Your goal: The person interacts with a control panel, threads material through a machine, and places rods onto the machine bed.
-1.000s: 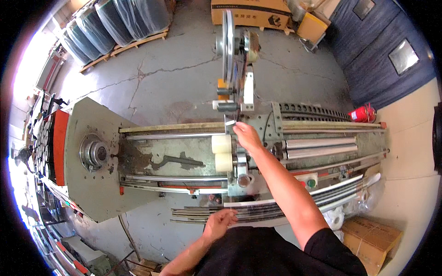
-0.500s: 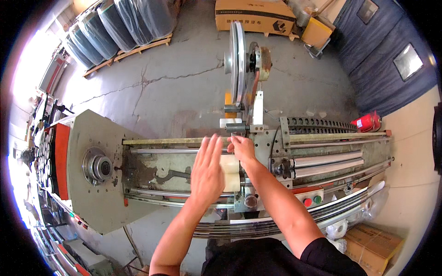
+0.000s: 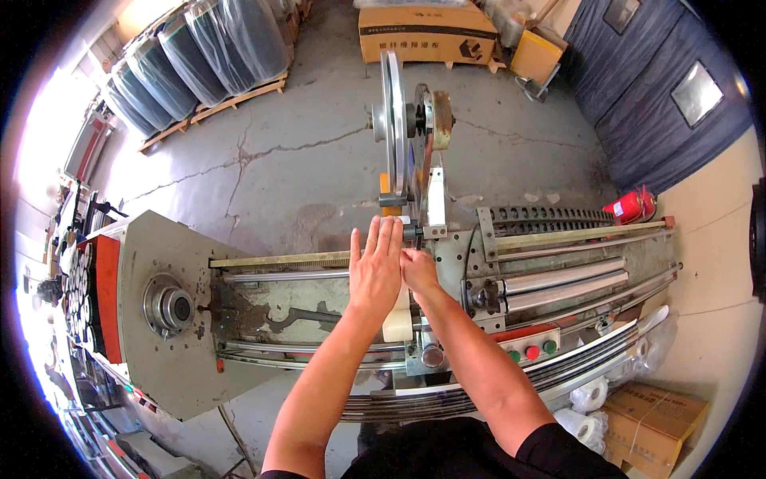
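My left hand (image 3: pixel 373 270) lies flat over the cream rollers (image 3: pixel 397 327) of the machine's carriage, its fingers stretched away from me. Right beside it, touching or nearly so, my right hand (image 3: pixel 420 271) is closed with the fingers curled in. Whatever it may hold is hidden. Just beyond the fingertips are a small dark grey roller (image 3: pixel 412 231) and a white bracket (image 3: pixel 436 199). Farther out stands a narrow silver wheel (image 3: pixel 389 120) on edge, with a worn drum (image 3: pixel 441 120) to its right. My left hand covers the upper part of the cream rollers.
A grey headstock with a round chuck (image 3: pixel 171 306) stands left. Two chrome cylinders (image 3: pixel 565 286) lie right, above push buttons (image 3: pixel 532 351). Long rods (image 3: pixel 447 405) run along the near side. Beyond are wrapped dark rolls (image 3: pixel 191 56), a carton (image 3: pixel 427 33) and a red extinguisher (image 3: pixel 634 206).
My left hand has moved right and flattened over the rollers, closing the gap to my right hand. My right hand's fingers now show less. The whole view has shifted slightly.
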